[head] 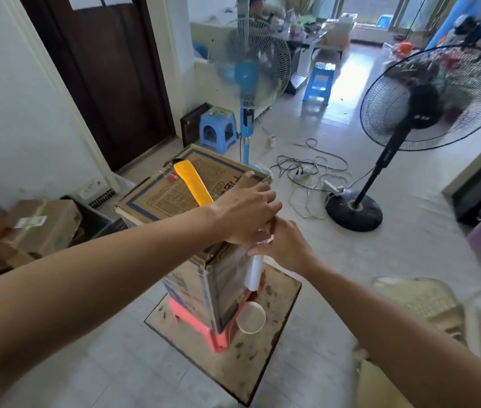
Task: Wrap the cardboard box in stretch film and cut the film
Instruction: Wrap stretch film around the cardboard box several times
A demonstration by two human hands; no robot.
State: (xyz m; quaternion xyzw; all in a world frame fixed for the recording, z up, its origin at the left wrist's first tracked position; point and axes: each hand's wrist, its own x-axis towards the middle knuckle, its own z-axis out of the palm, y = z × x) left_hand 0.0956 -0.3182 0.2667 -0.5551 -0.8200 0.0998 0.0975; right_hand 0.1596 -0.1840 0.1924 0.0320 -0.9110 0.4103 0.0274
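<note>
Two hands meet at the near right corner of the cardboard box [171,195], close together and almost touching. My feed shows the left hand [245,214] lying palm down on the box's top edge with its fingers stretched out. Its thumb is hidden underneath, so I cannot tell whether it pinches any film. The right hand [287,245] is curled round the top end of the film roll [253,272], which stands upright against the box's right side. The hand covers the roll's upper end.

The box stands tall on a pink stool [201,322], and it hides most of the stool. The stool rests on a stained brown mat [271,354]. A yellow knife [192,182] lies on the box's top, its near end hidden behind the left wrist. The clear film on the box's right face is hard to make out, showing only as a faint sheen.

A white cup [251,317] lies on the mat just beside the stool. A blue fan [246,73] and a black fan [427,98] stand beyond, both blurred.
</note>
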